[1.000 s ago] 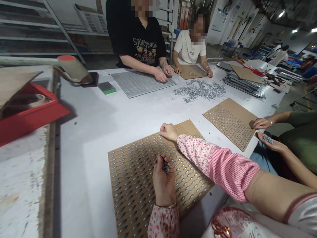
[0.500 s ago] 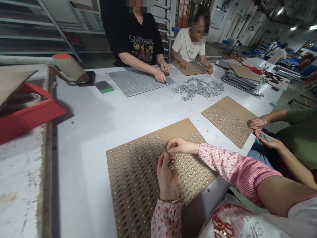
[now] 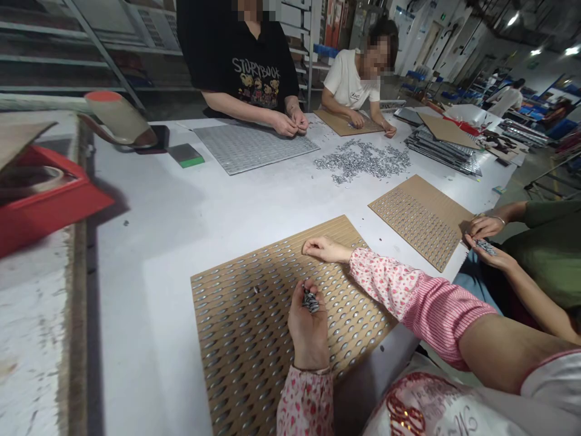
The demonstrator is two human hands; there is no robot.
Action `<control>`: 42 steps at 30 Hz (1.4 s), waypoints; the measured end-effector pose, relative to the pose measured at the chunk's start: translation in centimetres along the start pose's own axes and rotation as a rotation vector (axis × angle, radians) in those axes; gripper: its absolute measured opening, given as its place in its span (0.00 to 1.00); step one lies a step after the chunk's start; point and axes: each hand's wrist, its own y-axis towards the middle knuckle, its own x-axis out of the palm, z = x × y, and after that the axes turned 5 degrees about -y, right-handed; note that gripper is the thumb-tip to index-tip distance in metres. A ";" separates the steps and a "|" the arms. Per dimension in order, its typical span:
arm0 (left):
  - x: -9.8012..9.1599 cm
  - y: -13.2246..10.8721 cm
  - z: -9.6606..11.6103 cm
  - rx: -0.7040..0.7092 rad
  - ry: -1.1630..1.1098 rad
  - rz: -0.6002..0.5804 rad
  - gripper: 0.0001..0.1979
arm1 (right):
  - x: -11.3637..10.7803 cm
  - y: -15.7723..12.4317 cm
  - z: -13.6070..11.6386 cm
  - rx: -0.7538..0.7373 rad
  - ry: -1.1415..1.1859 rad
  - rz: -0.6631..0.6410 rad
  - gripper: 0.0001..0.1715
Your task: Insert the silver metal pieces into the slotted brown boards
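Observation:
My left hand [image 3: 308, 339] is cupped, palm up, around a small heap of silver, leaf-shaped metal pieces [image 3: 310, 301]. Below it lies a brown ridged board [image 3: 336, 225] with slanted rows of the same pieces across most of its face. Over the upper part of this board, my right hand [image 3: 327, 249] has thumb and fingertips pinched together. Whatever the pinch holds is too small to make out. One loose piece [image 3: 256, 289] sits out of line among the rows, left of my left hand.
A spread pile of silver pieces [image 3: 363, 160] lies mid-table. Co-workers handle a grey board [image 3: 236, 151] and brown boards [image 3: 420, 188] opposite and to my right. At left are a red holder [image 3: 54, 200], a beige-and-red object [image 3: 120, 118] and a green-edged block [image 3: 187, 155].
My right hand has moved up and away from my left hand to the board's upper part. The heap in my left palm is now in plain view, its fingers more opened.

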 end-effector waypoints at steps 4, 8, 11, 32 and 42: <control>-0.1 0.0 0.0 0.007 0.011 0.017 0.09 | -0.1 0.4 -0.3 -0.097 -0.296 -0.102 0.05; -0.3 0.0 -0.1 0.009 0.022 -0.007 0.09 | 0.3 0.6 -0.2 -0.167 -0.503 -0.088 0.04; -0.4 0.0 -0.1 -0.010 0.011 -0.038 0.10 | 0.4 0.7 0.0 -0.199 -0.600 -0.033 0.03; 0.9 -3.0 0.8 0.089 -0.184 -0.215 0.13 | 8.6 4.0 -6.9 -0.573 -0.973 -0.280 0.11; 1.0 -3.1 0.6 0.031 -0.217 -0.186 0.14 | 8.8 4.1 -6.3 -0.658 -1.023 -0.333 0.09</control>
